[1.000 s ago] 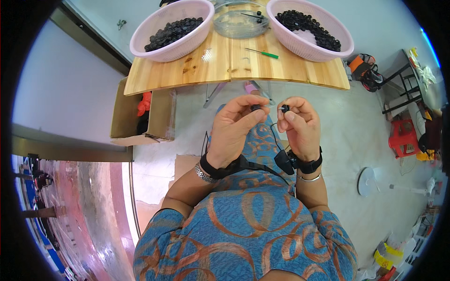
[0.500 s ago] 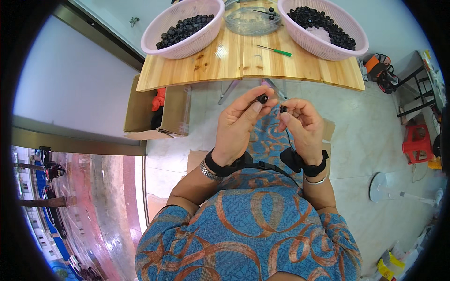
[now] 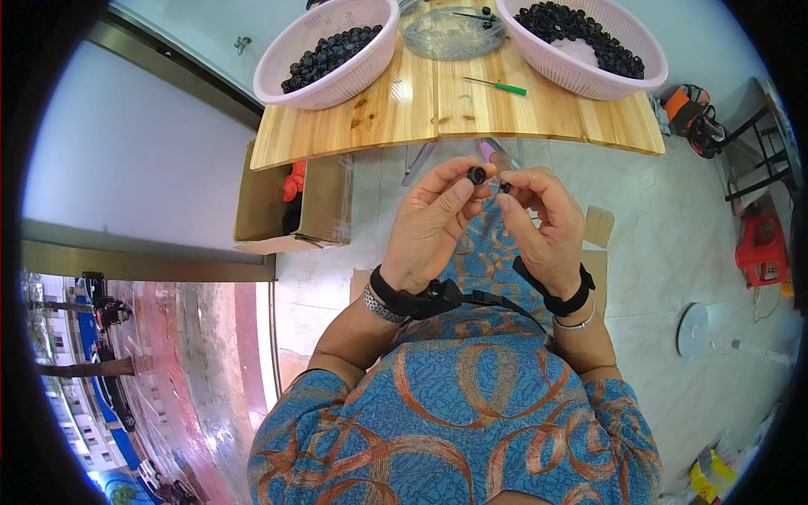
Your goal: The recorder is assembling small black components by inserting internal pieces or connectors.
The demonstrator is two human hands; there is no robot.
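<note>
Ahead of me a wooden table [image 3: 438, 109] bears two pink baskets [image 3: 278, 63] [image 3: 648, 71], a green screwdriver [image 3: 497, 85] and, I think, a clear dish [image 3: 450, 38]; a cardboard box [image 3: 261, 198] stands below.

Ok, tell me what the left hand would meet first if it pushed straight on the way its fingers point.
Probably the wooden table's near edge; the left hand points up toward it, though depth is unclear.

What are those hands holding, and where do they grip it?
The left hand pinches a small black ring-shaped part by its rim. The right hand pinches another small black piece at its fingertips.
</note>
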